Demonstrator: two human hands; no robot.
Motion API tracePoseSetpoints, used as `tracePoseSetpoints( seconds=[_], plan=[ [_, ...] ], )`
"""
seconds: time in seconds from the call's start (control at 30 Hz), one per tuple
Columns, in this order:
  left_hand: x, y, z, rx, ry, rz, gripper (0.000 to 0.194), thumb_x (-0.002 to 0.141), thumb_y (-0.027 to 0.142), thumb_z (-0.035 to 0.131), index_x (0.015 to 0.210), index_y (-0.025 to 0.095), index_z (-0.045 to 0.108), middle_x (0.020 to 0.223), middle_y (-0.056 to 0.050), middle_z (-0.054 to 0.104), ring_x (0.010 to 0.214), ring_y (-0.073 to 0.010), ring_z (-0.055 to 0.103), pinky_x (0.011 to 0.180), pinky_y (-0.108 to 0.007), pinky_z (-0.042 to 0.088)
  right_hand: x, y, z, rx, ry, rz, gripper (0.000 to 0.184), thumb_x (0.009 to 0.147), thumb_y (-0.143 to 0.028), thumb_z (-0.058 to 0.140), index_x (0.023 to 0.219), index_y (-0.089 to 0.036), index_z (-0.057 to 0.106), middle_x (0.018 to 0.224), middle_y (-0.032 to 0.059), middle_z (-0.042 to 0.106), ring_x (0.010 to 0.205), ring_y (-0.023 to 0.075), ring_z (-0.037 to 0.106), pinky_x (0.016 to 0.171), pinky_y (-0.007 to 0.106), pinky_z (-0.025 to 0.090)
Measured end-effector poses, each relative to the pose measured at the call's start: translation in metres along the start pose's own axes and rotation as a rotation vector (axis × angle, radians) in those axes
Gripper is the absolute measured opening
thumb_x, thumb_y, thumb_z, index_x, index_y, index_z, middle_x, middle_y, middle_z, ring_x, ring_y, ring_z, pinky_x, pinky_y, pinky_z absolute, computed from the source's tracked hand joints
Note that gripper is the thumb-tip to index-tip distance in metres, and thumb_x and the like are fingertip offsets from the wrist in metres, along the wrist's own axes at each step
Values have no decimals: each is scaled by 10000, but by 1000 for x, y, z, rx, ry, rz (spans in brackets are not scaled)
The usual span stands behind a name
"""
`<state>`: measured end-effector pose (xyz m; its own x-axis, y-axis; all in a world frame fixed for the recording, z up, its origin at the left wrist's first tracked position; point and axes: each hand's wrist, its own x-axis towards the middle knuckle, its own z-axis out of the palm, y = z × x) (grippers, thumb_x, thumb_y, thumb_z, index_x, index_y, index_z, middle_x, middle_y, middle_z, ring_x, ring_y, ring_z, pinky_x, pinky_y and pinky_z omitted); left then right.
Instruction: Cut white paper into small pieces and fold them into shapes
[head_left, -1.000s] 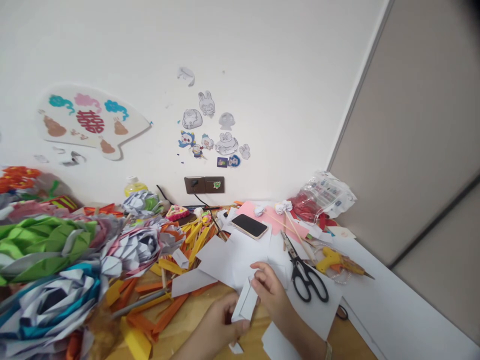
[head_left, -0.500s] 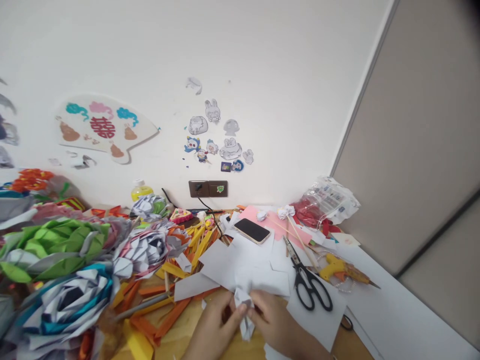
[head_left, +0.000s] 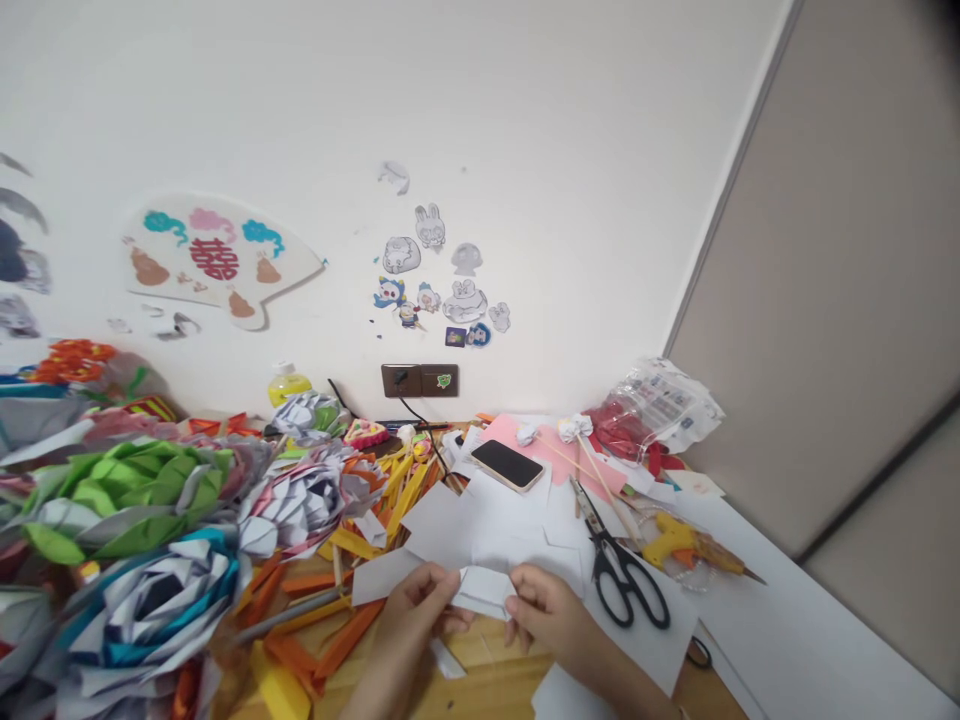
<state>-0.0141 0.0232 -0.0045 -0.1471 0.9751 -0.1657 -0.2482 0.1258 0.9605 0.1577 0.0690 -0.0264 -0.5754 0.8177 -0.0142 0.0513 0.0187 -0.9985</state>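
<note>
Between my hands, just above the near edge of the white sheets, is a small folded white paper (head_left: 484,592) with slanted ends, turned sideways. My left hand (head_left: 425,603) pinches its left end between thumb and fingers. On the right end, my right hand (head_left: 541,604) has its thumb and fingers closed. A narrow white paper scrap (head_left: 448,660) lies on the wooden table (head_left: 480,690) below the hands. Behind them, loose white paper sheets (head_left: 502,515) overlap one another.
Right of my hands lie black-handled scissors (head_left: 628,580) and a yellow glue gun (head_left: 686,545). A phone (head_left: 508,465) rests on the papers. Folded paper flowers (head_left: 150,600) and orange and yellow paper strips (head_left: 300,640) crowd the left. A plastic bag (head_left: 660,400) sits at the back right.
The folded white paper was upright and bunched between my closely placed hands; now it lies sideways, flatter, with my hands farther apart at its ends. The view has shifted slightly.
</note>
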Motion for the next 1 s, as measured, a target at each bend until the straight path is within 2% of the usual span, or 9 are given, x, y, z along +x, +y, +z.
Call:
tracePoseSetpoints(
  seconds=[0.13,0.23,0.37,0.53,0.7,0.83,1.0],
  plan=[
    [2,9,-7,160,-128,-70,398,615,513,677,600,126,585,553,-24,647,522,-119,557,538,-213,408,3,1,-4,-22,92,1,299,717,-456,533,742,-160,497,536,-29,521,468,108,475,483,226,369],
    [7,7,-16,284,-218,-37,409,626,500,669,706,101,631,531,-15,631,497,-132,552,533,-241,425,1,-3,-6,-36,93,9,269,718,-432,524,731,-165,497,529,-35,518,459,106,475,488,229,374],
    [8,1,-20,341,-319,-11,382,667,437,651,852,104,621,524,14,601,471,-131,538,500,-248,433,-2,-4,-5,-49,76,-6,203,724,-371,529,693,-175,483,535,-37,521,484,111,508,502,227,392],
    [4,-2,-15,407,-307,8,328,684,425,629,786,114,613,522,28,566,441,-112,507,484,-237,426,-1,1,-4,-55,54,17,175,723,-348,539,730,-176,511,508,-47,523,458,114,525,468,215,388],
    [5,-3,-16,385,-323,20,367,710,475,600,786,116,612,532,24,569,431,-102,502,467,-219,410,1,5,-3,-2,27,17,259,708,-400,566,795,-160,523,540,-36,536,470,124,554,441,207,390],
    [7,-5,-19,341,-335,-1,423,703,525,588,823,119,601,531,26,572,416,-103,494,448,-220,402,2,7,-2,40,11,28,312,711,-440,567,830,-157,509,506,-38,545,406,103,504,423,203,373],
    [11,-8,-20,411,-287,46,424,679,564,590,690,141,560,498,28,570,437,-107,497,471,-214,380,2,12,1,38,-20,29,347,718,-507,551,773,-171,485,522,-32,554,416,106,511,410,196,349]
  ],
)
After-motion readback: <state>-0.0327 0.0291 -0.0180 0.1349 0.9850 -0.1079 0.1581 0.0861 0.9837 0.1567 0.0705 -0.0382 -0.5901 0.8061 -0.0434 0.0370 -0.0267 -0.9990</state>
